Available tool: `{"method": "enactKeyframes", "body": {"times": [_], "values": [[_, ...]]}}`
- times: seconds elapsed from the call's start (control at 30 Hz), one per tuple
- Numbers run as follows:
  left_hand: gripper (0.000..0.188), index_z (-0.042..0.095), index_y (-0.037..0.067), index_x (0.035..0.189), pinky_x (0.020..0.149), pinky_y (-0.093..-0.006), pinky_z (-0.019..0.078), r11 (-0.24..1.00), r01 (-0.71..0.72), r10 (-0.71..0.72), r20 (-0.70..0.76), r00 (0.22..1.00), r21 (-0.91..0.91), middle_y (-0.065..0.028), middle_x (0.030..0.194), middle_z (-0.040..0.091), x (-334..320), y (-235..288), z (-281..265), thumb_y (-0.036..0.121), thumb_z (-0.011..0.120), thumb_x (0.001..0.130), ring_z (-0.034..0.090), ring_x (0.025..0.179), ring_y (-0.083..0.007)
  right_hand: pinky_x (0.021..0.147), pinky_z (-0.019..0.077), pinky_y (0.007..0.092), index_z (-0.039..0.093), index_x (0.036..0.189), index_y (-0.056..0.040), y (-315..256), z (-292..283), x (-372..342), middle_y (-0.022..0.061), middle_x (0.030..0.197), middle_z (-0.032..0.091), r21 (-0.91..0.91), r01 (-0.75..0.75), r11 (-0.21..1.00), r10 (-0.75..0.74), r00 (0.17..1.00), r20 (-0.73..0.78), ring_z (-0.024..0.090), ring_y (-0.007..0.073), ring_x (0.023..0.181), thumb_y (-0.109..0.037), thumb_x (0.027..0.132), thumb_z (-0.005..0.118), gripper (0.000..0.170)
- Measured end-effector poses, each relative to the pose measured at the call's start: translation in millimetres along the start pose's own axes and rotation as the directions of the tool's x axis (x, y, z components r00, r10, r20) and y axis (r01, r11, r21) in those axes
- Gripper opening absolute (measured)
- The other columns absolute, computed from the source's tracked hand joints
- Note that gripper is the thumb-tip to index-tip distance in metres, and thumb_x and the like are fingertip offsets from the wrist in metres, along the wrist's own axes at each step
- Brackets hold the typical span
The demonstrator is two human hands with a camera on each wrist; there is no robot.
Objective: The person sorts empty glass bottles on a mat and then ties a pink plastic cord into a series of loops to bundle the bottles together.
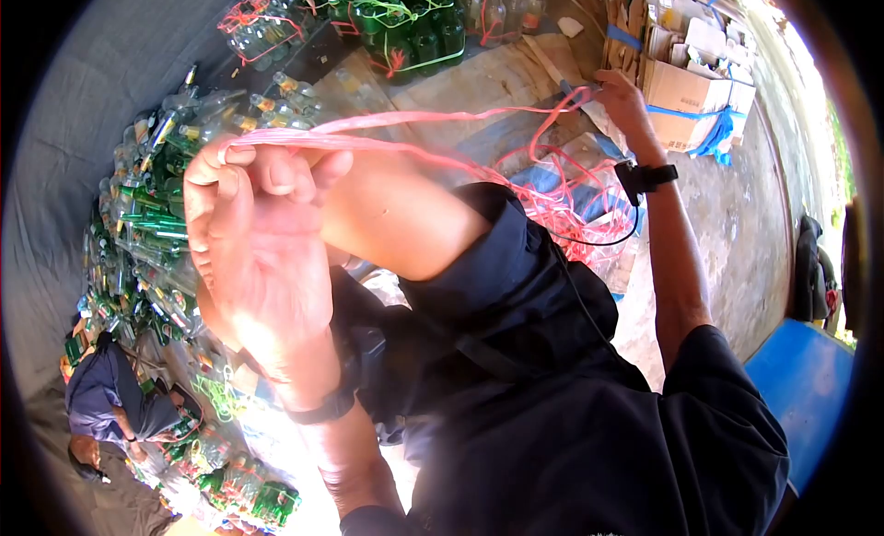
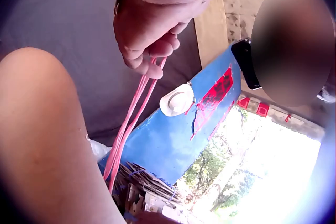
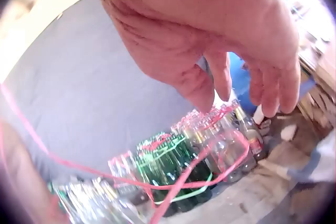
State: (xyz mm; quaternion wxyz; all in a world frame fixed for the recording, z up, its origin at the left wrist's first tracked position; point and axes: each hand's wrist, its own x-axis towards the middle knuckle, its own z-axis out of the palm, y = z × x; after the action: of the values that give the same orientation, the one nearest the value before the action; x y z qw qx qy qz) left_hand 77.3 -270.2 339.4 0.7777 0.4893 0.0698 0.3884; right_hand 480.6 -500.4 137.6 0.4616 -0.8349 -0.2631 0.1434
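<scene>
Pink twine (image 1: 414,119) stretches across the head view from the raised left hand (image 1: 262,232) toward the right hand (image 1: 628,112). Curled left fingers grip it, and in the left wrist view its strands (image 2: 126,129) hang from the left hand (image 2: 155,24). The right hand (image 3: 210,40) has loosely bent, spread fingers with nothing seen between them; a loop of the twine (image 3: 126,180) hangs beyond its fingertips in the right wrist view. A tangled pink heap (image 1: 575,209) lies on the ground beyond the bent knee.
A large pile of glass bottles (image 1: 152,223) lies at the left. Tied green bottles (image 1: 419,39) stand at the top, and a cardboard bundle (image 1: 691,99) with blue ties at the upper right. A blue panel (image 1: 801,389) is at the right; another person (image 1: 115,398) appears lower left.
</scene>
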Motion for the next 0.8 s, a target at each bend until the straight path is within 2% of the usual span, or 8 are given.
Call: {"method": "enactKeyframes", "body": {"times": [0.03, 0.1, 0.17, 0.33, 0.5, 0.57, 0.6, 0.8], "values": [[0.017, 0.058, 0.01, 0.118, 0.102, -0.0506, 0.047, 1.0, 0.004, -0.004, 0.001, 1.0, 0.0, -0.0019, 0.093, 0.047, 0.7, 1.8, 2.7, 0.021, 0.055, 0.106, 0.049, 0.087, -0.0165, 0.079, 0.0549, 0.0339, 0.065, 0.121, 0.0022, 0.8, 5.7, -3.6, 0.0089, 0.098, 0.071, 0.0, -0.004, 1.0, 0.004, 1.0, -0.001, 0.066, 0.0162, 0.089, -0.011, 0.09, 0.068, 0.034], [0.016, 0.059, 0.01, 0.118, 0.104, -0.0523, 0.0462, 1.0, -0.012, 0.012, 0.061, 0.998, 0.002, -0.0032, 0.098, 0.052, 2.5, 3.8, 6.1, 0.019, 0.054, 0.105, 0.052, 0.092, -0.0172, 0.08, 0.0559, 0.0339, 0.067, 0.123, -0.0028, -22.1, 31.6, -20.9, 0.0098, 0.115, 0.069, -0.399, 0.37, 0.839, -0.37, 0.925, 0.08, 0.066, 0.0169, 0.099, -0.007, 0.091, 0.066, 0.032], [0.016, 0.059, 0.01, 0.118, 0.105, -0.0528, 0.0457, 1.0, -0.019, 0.018, 0.079, 0.997, 0.015, -0.0041, 0.102, 0.055, 5.2, 3.7, 4.2, 0.019, 0.055, 0.105, 0.054, 0.095, -0.0178, 0.086, 0.0557, 0.0352, 0.065, 0.124, -0.0015, -44.1, 55.4, -42.0, 0.0124, 0.114, 0.07, -0.134, 0.325, 0.936, -0.216, 0.832, 0.511, 0.068, 0.0188, 0.101, -0.01, 0.093, 0.066, 0.032], [0.016, 0.059, 0.009, 0.117, 0.108, -0.0533, 0.0438, 0.996, -0.051, 0.046, 0.073, 0.996, 0.068, -0.0065, 0.111, 0.06, 9.4, 2.0, -2.2, 0.018, 0.055, 0.104, 0.057, 0.104, -0.0196, 0.095, 0.0504, 0.041, 0.064, 0.121, -0.0007, -40.3, 101.7, -88.1, 0.0212, 0.112, 0.069, 0.152, 0.299, 0.942, -0.292, 0.51, 0.809, 0.065, 0.0328, 0.11, -0.022, 0.099, 0.058, 0.031], [0.016, 0.06, 0.008, 0.115, 0.111, -0.0525, 0.0424, 0.991, -0.096, 0.099, -0.037, 0.994, 0.089, -0.007, 0.112, 0.061, 9.0, -0.1, -13.2, 0.019, 0.057, 0.104, 0.058, 0.105, -0.0197, 0.098, 0.049, 0.0393, 0.066, 0.123, -0.0021, -14.0, 86.1, -107.7, 0.0188, 0.119, 0.067, 0.04, 0.287, 0.957, -0.211, 0.594, 0.776, 0.061, 0.0319, 0.118, -0.023, 0.097, 0.059, 0.033], [0.018, 0.059, 0.005, 0.118, 0.108, -0.0531, 0.0444, 0.991, -0.115, 0.118, -0.049, 0.992, 0.063, -0.0109, 0.112, 0.063, 10.6, -3.1, -19.0, 0.017, 0.056, 0.105, 0.059, 0.105, -0.0215, 0.092, 0.0525, 0.035, 0.068, 0.122, -0.0029, -13.9, 64.1, -111.4, 0.0173, 0.116, 0.068, 0.255, 0.441, 0.86, -0.488, 0.572, 0.659, 0.067, 0.0277, 0.108, -0.02, 0.096, 0.062, 0.032], [0.02, 0.057, 0.003, 0.121, 0.106, -0.0536, 0.0464, 0.99, -0.137, 0.139, -0.061, 0.988, 0.04, -0.0147, 0.112, 0.065, 11.4, -4.0, -21.7, 0.015, 0.054, 0.105, 0.061, 0.104, -0.0233, 0.079, 0.0543, 0.0296, 0.068, 0.122, -0.003, -38.2, 59.3, -108.8, 0.0144, 0.111, 0.069, 0.253, -0.244, 0.936, -0.079, 0.555, 0.828, 0.069, 0.0201, 0.091, -0.02, 0.099, 0.061, 0.03], [0.022, 0.062, 0.005, 0.119, 0.11, -0.054, 0.0441, 0.977, -0.121, 0.145, -0.136, 0.98, 0.173, -0.0104, 0.114, 0.065, 12.3, -1.5, -35.5, 0.019, 0.059, 0.103, 0.06, 0.106, -0.0221, 0.066, 0.0461, 0.0278, 0.063, 0.125, 0.0047, -69.5, 44.8, -104.7, 0.0077, 0.097, 0.068, 0.508, -0.533, 0.676, 0.01, 0.696, 0.718, 0.056, 0.0132, 0.072, -0.019, 0.104, 0.053, 0.033]]}}
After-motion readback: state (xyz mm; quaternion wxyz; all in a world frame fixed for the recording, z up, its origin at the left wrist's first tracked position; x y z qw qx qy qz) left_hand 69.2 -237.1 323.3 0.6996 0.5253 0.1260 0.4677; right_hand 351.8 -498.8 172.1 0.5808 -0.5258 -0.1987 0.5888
